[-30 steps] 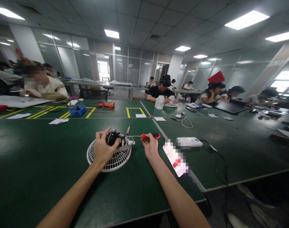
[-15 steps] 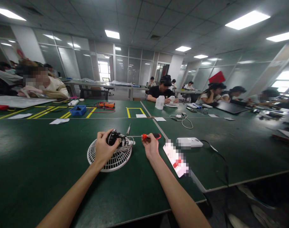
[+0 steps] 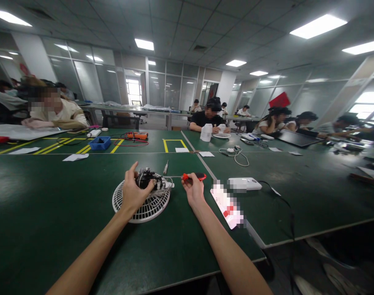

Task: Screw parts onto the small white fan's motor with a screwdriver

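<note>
My left hand [image 3: 134, 189] grips a black fan motor [image 3: 145, 179] with wires and white parts, its thumb on the near side and one finger raised off it. Under the motor lies a round white fan grille [image 3: 148, 209], flat on the green table. In my right hand [image 3: 193, 189] is a screwdriver [image 3: 197, 176] with a red and black handle. Its shaft points left, level, toward the motor; whether the tip touches a screw is too small to tell. A second small screwdriver [image 3: 165, 167] with a clear handle lies just beyond the motor.
To the right are a lit phone [image 3: 226, 207], partly blurred, and a white power bank [image 3: 251, 183] with a black cable. Farther back stand a blue tray [image 3: 100, 143], an orange meter [image 3: 137, 136] and a coiled cable [image 3: 240, 155]. A co-worker [image 3: 205, 119] sits across the table.
A finger of my left hand has lifted off the motor. My right hand and its screwdriver have shifted very slightly left. The motor and grille stay in place.
</note>
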A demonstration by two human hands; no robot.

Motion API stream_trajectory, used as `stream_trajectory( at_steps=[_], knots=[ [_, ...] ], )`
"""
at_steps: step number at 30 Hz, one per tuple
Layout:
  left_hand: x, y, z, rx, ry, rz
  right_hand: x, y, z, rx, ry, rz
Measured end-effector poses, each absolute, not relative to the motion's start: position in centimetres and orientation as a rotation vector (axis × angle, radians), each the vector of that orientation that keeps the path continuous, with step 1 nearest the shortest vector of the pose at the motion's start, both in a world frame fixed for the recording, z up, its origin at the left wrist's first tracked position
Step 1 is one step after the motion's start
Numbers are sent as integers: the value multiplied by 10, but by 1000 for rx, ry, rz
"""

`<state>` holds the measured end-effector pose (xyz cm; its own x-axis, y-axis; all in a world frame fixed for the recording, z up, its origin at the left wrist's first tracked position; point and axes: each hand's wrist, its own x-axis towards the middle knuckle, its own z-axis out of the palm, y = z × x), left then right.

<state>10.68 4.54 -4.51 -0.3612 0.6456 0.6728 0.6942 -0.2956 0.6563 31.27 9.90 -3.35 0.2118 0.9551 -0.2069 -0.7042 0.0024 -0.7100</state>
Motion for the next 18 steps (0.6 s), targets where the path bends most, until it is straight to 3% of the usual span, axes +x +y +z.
stream_trajectory(
  at_steps=[18],
  knots=[
    [109, 43, -43, -1662, -1900, -1923, 311, 97, -33, -834, -373, 1389]
  ],
)
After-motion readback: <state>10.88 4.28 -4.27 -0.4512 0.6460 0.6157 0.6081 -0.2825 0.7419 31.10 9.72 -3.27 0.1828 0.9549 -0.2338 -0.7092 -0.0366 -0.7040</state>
